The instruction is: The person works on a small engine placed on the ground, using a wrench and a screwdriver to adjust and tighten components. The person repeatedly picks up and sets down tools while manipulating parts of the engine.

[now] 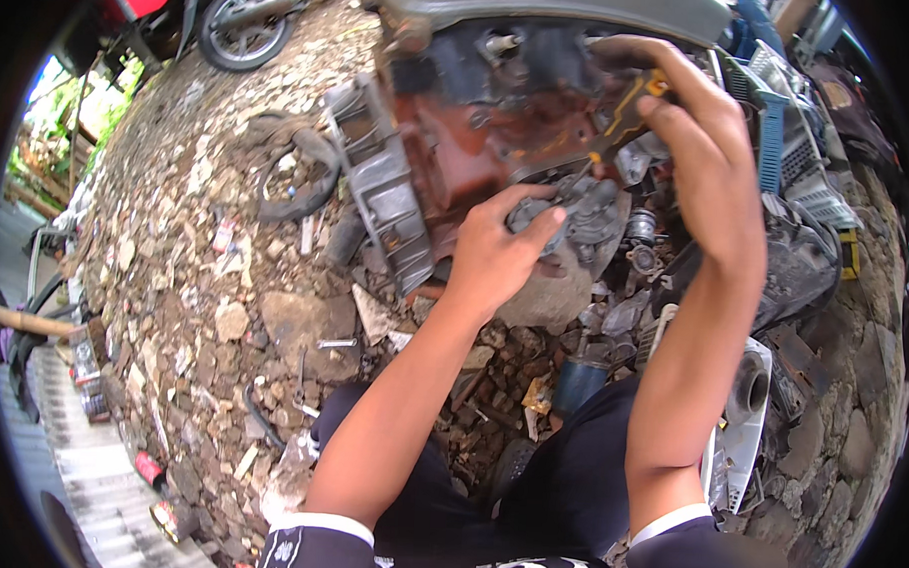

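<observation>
My left hand [495,247] is closed on a grey cast-metal part [593,211], with thumb and fingers around its left end. The part sits over a large flat stone [552,295], against the near side of a rusty red-brown engine block [445,133]. Raised at the upper right, my right hand [702,122] grips a screwdriver [625,118] by its yellow and black handle. The shaft slants down and left, its tip by the top of the metal part; whether it touches a screw is too small to tell.
Beyond the block lies a long grey cover [554,5]. Rubble ground spreads left, with a black rubber ring [298,176], a small spanner [336,343] and a motorcycle wheel [246,26]. A blue cylinder [579,385] stands between my legs. Plastic crates [770,145] are at the right.
</observation>
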### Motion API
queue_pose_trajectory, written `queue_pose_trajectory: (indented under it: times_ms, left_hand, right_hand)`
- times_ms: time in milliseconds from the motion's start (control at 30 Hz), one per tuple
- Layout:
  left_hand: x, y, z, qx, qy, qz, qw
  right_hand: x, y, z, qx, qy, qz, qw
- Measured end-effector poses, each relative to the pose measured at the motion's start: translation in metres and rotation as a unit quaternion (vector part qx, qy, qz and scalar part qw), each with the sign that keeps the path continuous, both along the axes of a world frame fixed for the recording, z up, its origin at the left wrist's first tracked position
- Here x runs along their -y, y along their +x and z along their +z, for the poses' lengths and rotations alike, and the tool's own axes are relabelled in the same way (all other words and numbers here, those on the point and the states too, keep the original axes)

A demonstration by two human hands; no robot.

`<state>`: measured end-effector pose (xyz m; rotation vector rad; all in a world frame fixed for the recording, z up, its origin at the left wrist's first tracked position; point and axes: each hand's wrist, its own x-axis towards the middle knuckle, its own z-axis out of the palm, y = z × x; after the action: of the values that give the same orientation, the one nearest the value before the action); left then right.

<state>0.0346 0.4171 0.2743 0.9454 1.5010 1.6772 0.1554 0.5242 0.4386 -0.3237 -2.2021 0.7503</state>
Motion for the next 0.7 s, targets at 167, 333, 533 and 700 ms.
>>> queue_pose_trajectory:
  times_ms: [167,333,533,700]
  left_hand:
    - [-0.002,-0.007,0.016,-0.029,-0.049,-0.039,0.998]
    - [0.000,-0.008,0.022,-0.072,-0.076,-0.024,0.994]
    - [-0.003,-0.005,0.025,-0.143,-0.066,0.038,0.987]
    - [-0.002,-0.006,0.023,-0.123,-0.073,0.018,0.990]
  right_hand:
    - [-0.001,0.007,0.002,0.100,0.048,-0.118,0.987]
    - [-0.019,0.013,-0.009,0.019,-0.005,-0.036,0.999]
    - [-0.023,0.004,-0.023,0.037,0.010,-0.089,0.995]
    - [-0.025,0.007,-0.022,0.037,0.040,-0.099,0.994]
